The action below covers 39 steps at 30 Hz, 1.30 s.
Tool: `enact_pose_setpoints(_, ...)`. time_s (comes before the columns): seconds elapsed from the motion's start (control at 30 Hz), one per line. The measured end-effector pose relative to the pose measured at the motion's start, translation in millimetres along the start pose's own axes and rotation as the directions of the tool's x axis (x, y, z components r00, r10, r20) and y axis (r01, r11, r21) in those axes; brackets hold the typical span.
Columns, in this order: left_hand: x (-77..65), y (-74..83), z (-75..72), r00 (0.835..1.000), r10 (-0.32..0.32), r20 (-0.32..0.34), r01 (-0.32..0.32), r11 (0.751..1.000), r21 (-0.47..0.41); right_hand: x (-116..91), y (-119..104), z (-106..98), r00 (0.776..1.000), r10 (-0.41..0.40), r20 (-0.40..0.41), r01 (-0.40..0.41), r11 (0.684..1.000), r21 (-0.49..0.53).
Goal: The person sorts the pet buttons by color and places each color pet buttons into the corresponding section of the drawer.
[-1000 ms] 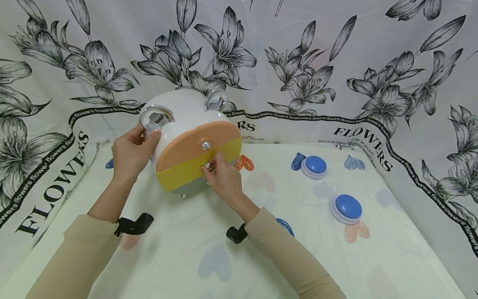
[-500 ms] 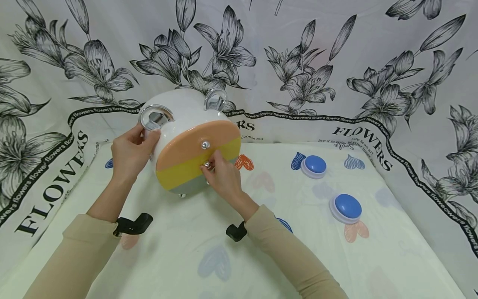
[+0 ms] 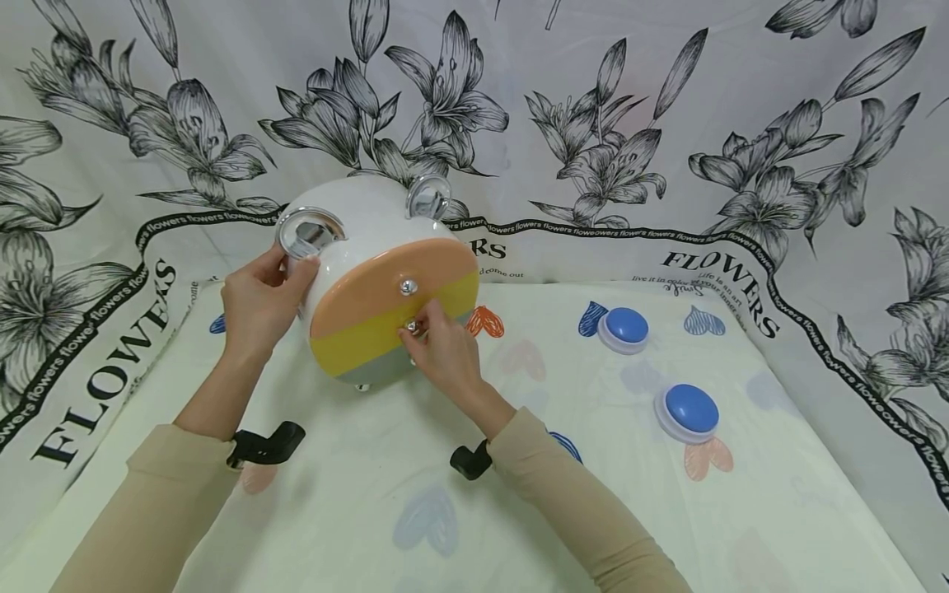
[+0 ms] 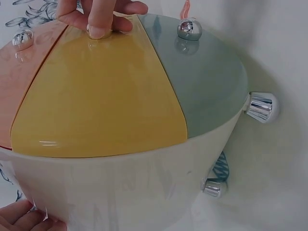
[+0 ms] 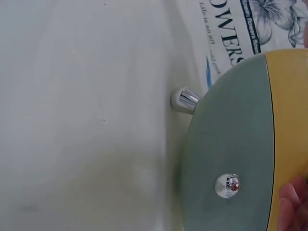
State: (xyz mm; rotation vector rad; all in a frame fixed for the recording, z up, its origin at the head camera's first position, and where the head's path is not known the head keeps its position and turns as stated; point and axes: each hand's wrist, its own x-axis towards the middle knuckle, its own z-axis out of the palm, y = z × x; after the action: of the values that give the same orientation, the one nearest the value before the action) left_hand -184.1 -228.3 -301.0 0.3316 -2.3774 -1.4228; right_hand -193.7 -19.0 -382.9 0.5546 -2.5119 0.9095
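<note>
A rounded white storage box (image 3: 359, 206) stands tilted at left centre, its front made of orange (image 3: 385, 272), yellow (image 3: 356, 333) and grey-green (image 3: 374, 366) panels with chrome knobs. My left hand (image 3: 255, 309) grips its left side below a chrome ring (image 3: 310, 234), thumb in front. At the middle of the front, my right hand (image 3: 448, 346) pinches the yellow panel's knob (image 3: 412, 327). The left wrist view shows the fingers (image 4: 101, 21) over that knob, which they mostly hide. In the right wrist view, only fingertips (image 5: 291, 204) show over the yellow panel.
Two blue-topped round push lights (image 3: 626, 326) (image 3: 691, 410) lie on the heart-print cloth (image 3: 356, 502) to the right. A flower-print curtain (image 3: 519, 165) hangs close behind the box. Short chrome feet (image 4: 262, 107) stick out from the box's underside.
</note>
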Motion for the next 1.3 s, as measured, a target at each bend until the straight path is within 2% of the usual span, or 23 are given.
enact_pose_setpoints(0.37,0.7,-0.4,-0.4,1.0,-0.021,-0.005,0.021,1.0,0.006,-12.3,15.1,-0.9,0.997,-0.02,0.068,0.01,0.989,0.149)
enact_pose_setpoints(0.77,1.0,-0.4,-0.4,1.0,-0.019,-0.01,0.019,1.0,-0.004,-27.8,29.7,16.9,0.984,0.092,0.151,-0.104,0.992,0.072)
enact_pose_setpoints(0.9,0.4,0.8,0.0,1.0,-0.019,-0.012,0.019,1.0,0.002,-30.6,30.9,23.1,0.98,0.102,0.17,-0.109,0.993,0.036)
enact_pose_setpoints(1.03,-0.5,2.0,0.3,1.0,-0.02,-0.011,0.02,1.0,0.005,-32.3,30.7,28.9,0.979,0.104,0.173,-0.111,0.993,0.032)
enact_pose_setpoints(1.17,-0.7,2.2,0.4,1.0,-0.02,-0.011,0.021,1.0,0.008,-33.5,27.8,33.4,0.976,0.138,0.166,-0.15,0.987,0.058)
enact_pose_setpoints(1.3,-0.3,1.7,0.2,1.0,-0.029,-0.01,0.029,1.0,0.007,-34.6,25.3,38.1,0.982,0.151,0.116,-0.158,0.986,0.052)
